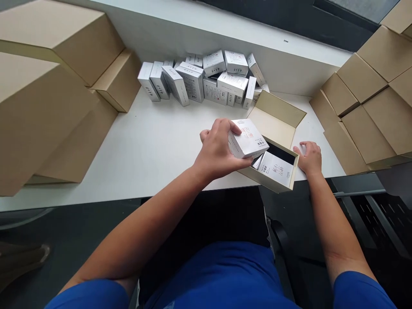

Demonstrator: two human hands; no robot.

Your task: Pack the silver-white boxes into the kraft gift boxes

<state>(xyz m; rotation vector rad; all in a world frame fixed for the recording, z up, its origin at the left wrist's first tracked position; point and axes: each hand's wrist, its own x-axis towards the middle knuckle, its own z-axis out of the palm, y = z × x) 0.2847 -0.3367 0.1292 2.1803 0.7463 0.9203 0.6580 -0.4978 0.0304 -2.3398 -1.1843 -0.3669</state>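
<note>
My left hand (pixel 216 148) grips a small white printed box (pixel 247 138) and holds it over an open tan carton (pixel 269 178) at the table's front edge. Inside the carton lies another white box (pixel 275 168). The carton's lid (pixel 276 115) stands open toward the back. My right hand (pixel 308 158) rests against the carton's right side, fingers curled on the table. A heap of several white boxes (pixel 206 79) lies further back on the white table (pixel 154 141).
Large tan cartons (pixel 48 86) are stacked at the left, and more tan cartons (pixel 370 107) lean in a row at the right. A dark strip runs behind the table. Below the table edge are my blue clothes and a dark floor.
</note>
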